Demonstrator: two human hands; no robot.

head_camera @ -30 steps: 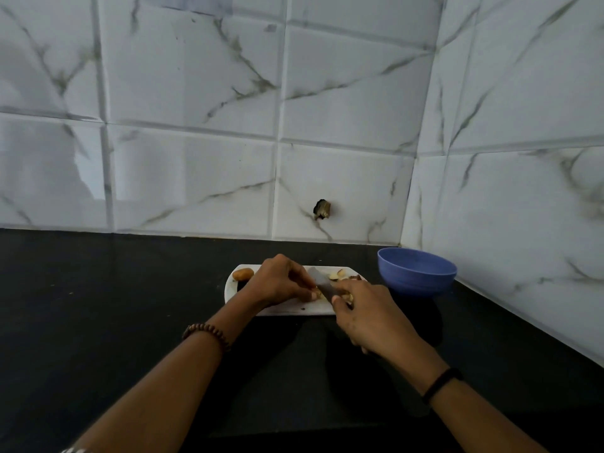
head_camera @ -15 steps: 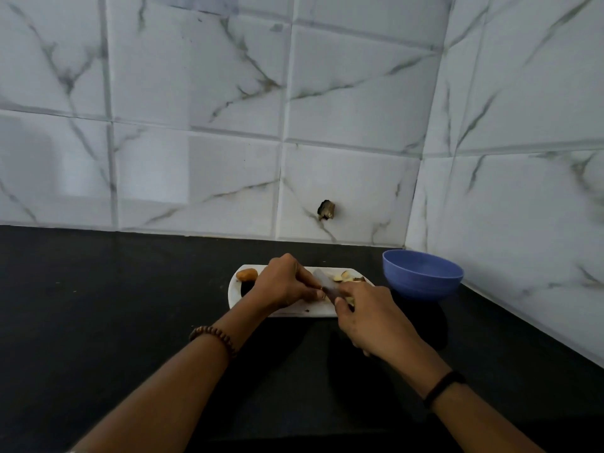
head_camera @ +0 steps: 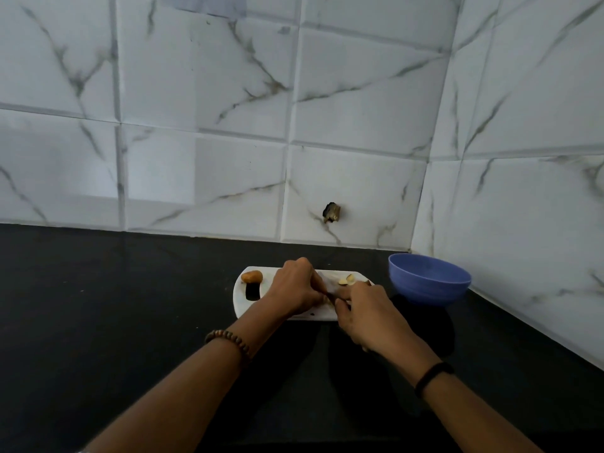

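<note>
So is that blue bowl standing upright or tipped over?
Upright: the blue bowl stands on its base on the black counter, open rim facing up, right of the cutting board.

Desk: a black, glossy desk is seen running from the left edge to the right wall, with faint reflections carried on its surface.
Bowl: a blue round bowl is set upright on the desk, near the corner where the two walls meet, and a dark shadow is cast beneath it.
Back wall: large white tiles with grey and brown marble veins are laid in rows.
Side wall: the same veined tiles are carried along the right.
Wall mark: a small dark, ragged spot is seen low on the back wall, above the desk.
</note>
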